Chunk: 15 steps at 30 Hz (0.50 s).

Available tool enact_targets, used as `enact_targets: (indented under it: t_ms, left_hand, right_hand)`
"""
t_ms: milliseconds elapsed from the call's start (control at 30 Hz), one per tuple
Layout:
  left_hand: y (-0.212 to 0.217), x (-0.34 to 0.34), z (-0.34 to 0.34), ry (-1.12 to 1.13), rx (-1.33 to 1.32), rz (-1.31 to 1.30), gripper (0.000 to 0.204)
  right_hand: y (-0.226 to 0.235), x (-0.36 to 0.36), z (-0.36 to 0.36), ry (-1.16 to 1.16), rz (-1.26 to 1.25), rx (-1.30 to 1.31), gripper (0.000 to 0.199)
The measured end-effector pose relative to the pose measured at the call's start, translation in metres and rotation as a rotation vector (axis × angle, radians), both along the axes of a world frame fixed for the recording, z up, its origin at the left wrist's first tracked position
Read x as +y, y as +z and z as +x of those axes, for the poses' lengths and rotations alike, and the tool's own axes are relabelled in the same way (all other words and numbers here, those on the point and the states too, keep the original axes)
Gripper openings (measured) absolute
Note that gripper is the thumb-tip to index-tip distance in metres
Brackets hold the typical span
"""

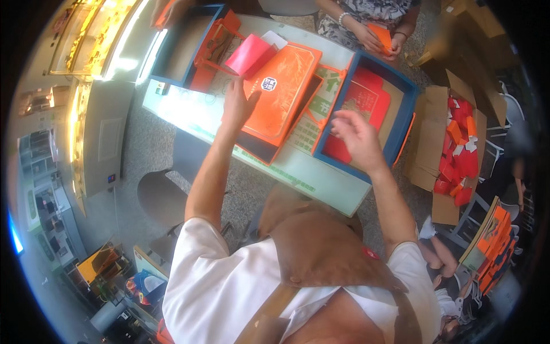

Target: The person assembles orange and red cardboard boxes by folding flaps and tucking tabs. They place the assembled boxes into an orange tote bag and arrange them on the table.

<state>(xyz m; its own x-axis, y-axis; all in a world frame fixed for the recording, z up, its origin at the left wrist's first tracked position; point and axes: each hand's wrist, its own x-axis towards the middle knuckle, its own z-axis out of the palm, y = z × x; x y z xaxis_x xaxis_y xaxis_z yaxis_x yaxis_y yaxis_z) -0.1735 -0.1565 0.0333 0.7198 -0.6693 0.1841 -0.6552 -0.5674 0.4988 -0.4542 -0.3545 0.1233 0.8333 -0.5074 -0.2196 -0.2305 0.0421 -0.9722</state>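
My left hand (236,108) is raised over the left side of a large orange box (283,94) with a pale printed emblem. Its fingers are apart, with the tips right at the lower end of a small pink-red carton (250,56) whose white flap stands up. I cannot tell whether they touch it. My right hand (358,137) hovers over a blue-walled tray (408,82), its fingers loosely bent with nothing visible in them. Under it, flat red packaging (366,94) lies in the tray, partly hidden by the hand.
A second blue tray (182,49) stands at the table's far left, beside orange box parts (209,63). Across the pale table (309,182), another person's hands (378,43) hold an orange piece. At right, an open cardboard carton (427,137) contains red and orange packets. A chair (163,198) stands left.
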Motion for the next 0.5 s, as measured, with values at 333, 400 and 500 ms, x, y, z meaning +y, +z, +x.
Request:
enact_targets:
  t_ms: [333, 400, 500]
  left_hand:
    - [-0.059, -0.051, 0.149, 0.236, 0.694, -0.09, 0.082]
    - [-0.075, -0.035, 0.17, 0.138, 0.66, -0.005, 0.057]
    - [-0.075, -0.019, 0.173, -0.089, 0.934, -0.113, 0.03]
  right_hand:
    - [-0.058, 0.076, 0.018, 0.007, 0.116, 0.179, 0.028]
    - [-0.065, 0.083, 0.006, -0.016, 0.1, 0.149, 0.027]
    - [-0.068, 0.086, -0.009, -0.107, 0.081, 0.185, 0.026]
